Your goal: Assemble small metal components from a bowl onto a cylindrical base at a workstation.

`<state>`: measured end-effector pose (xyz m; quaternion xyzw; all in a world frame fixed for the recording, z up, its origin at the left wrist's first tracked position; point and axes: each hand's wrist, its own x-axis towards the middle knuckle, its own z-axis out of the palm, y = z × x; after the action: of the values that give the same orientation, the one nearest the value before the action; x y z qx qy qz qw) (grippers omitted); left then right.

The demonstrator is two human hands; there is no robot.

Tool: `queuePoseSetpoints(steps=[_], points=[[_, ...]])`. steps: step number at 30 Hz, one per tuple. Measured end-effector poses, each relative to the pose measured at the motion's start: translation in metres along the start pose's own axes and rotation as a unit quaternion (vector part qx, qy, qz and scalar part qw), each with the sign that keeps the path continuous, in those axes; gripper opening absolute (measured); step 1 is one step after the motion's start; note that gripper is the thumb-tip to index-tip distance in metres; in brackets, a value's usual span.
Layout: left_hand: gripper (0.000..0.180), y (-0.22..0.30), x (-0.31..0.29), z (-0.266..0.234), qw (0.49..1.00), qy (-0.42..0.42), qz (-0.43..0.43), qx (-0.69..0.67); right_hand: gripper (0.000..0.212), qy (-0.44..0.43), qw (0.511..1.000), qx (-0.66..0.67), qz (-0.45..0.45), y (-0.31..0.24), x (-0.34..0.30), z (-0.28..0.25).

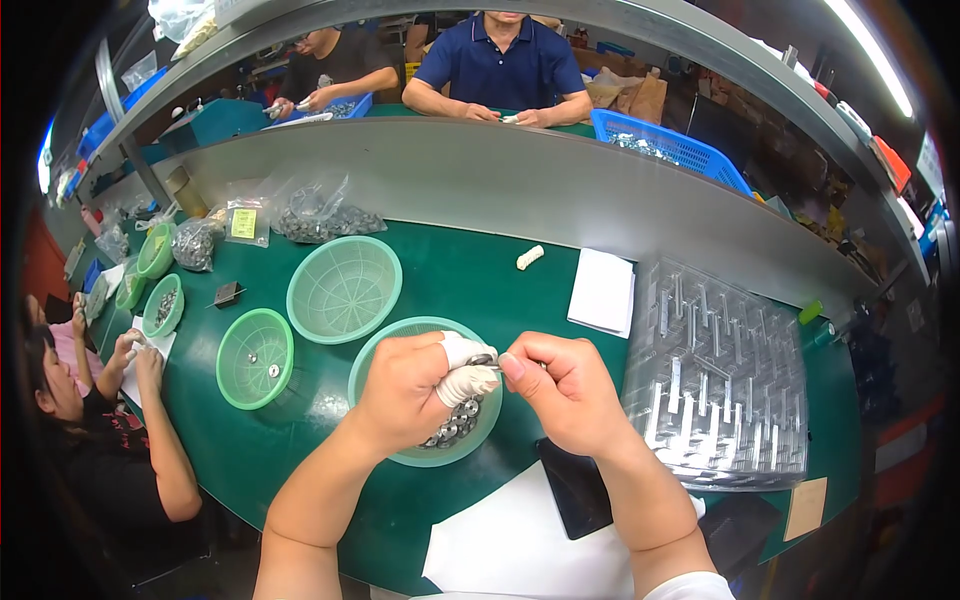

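My left hand (398,395), with white wraps on its thumb and forefinger, pinches a small round dark metal part (482,360). Close against it on the right is my right hand (570,385), thumb and forefinger pressed together; a thin bit shows at their tips, too small to name. Both hands are held above a light green mesh basket (425,326). Inside that basket lie many small round metal parts (455,428), partly hidden by my left hand. Below my right hand, a black phone-like slab (575,490) rests on white paper (500,555).
Two more green baskets (345,290) (254,358) stand to the left, the smaller holding a few metal parts. Clear plastic trays (720,380) are stacked at right beside white papers (602,292). Bagged parts (325,215) line the divider (450,170). Co-workers sit left and opposite.
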<state>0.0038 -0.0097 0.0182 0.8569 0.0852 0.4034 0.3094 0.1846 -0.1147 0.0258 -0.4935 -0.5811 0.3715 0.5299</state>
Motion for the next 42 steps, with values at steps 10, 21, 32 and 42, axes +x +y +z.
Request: queuePoseSetpoints(steps=[10, 21, 32, 42], points=[[0.032, -0.002, -0.005, 0.019, 0.990, 0.059, 0.007, 0.126, 0.019, 0.150, 0.965, -0.166, -0.133, 0.005, 0.004, 0.010], [0.042, -0.003, -0.011, 0.025, 0.969, 0.067, 0.045, 0.232, 0.017, 0.167, 0.957, -0.189, -0.143, 0.010, 0.004, 0.018], [0.037, 0.008, 0.005, -0.004, 0.976, -0.052, 0.100, 0.184, 0.029, -0.051, 0.996, -0.075, 0.023, -0.009, 0.002, -0.015], [0.021, 0.008, -0.002, 0.004, 0.997, -0.041, 0.001, 0.068, 0.017, 0.024, 0.989, -0.115, -0.088, -0.011, -0.001, 0.000]])
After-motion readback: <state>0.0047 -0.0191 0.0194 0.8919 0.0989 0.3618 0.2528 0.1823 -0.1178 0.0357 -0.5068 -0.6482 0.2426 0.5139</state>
